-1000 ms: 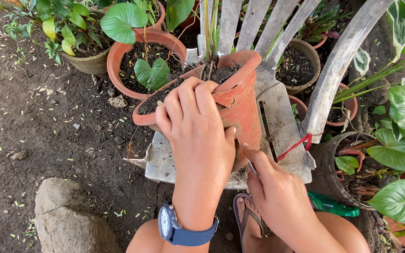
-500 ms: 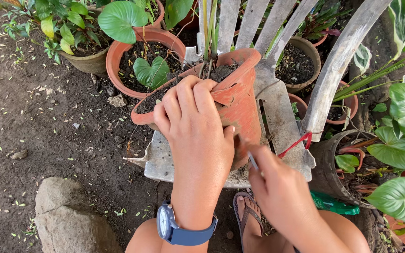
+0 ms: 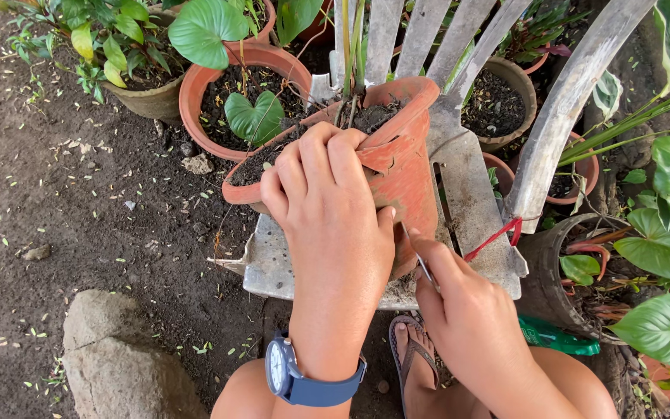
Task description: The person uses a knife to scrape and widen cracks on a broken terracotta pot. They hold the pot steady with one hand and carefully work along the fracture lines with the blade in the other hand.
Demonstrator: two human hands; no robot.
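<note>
The left hand (image 3: 327, 209) gripped the cracked clay pot (image 3: 381, 147), which lay tipped on the old chair seat (image 3: 474, 194). The right hand (image 3: 467, 318) pinched a thin metal tool (image 3: 426, 270) against it. Holding the pot steady probably helped.

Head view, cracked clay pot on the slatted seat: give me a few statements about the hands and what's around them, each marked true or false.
1. The left hand grips the rim of the cracked terracotta pot. True.
2. The right hand holds a thin metal tool against the pot's side. True.
3. The pot stands on bare soil. False: it rests tilted on a worn white slatted chair.
4. A blue wristwatch is on the right wrist. False: it is on the left wrist.
5. A large stone lies on the ground to the left of the chair. True.
6. The cracked pot is empty. False: it holds dark soil and plant stems.
</note>
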